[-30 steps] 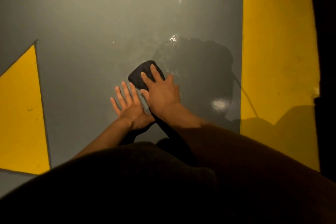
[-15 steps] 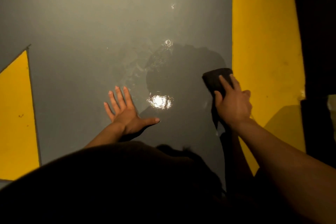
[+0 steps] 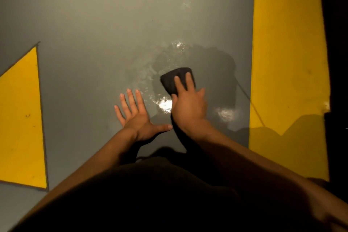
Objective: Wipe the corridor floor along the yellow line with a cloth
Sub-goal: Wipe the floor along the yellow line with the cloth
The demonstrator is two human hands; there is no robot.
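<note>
Two hands are down on the grey floor (image 3: 94, 34). My right hand (image 3: 188, 107) presses a dark cloth (image 3: 174, 79) flat to the floor, fingers laid straight over it, thumb at its near edge; whether the thumb grips, I cannot tell. My left hand (image 3: 135, 115) lies flat with fingers spread and holds nothing. It braces just beside the right. The cloth sits mid-floor, apart from the yellow line (image 3: 286, 62) on the right. A wet, shiny patch (image 3: 169, 62) surrounds the cloth and reaches towards the line, so that stretch looks wiped. Farther up the corridor the floor beside the line looks dry apart from a few glints, so most of the run seems left to do. A yellow triangle (image 3: 20, 118) lies at the left.
</note>
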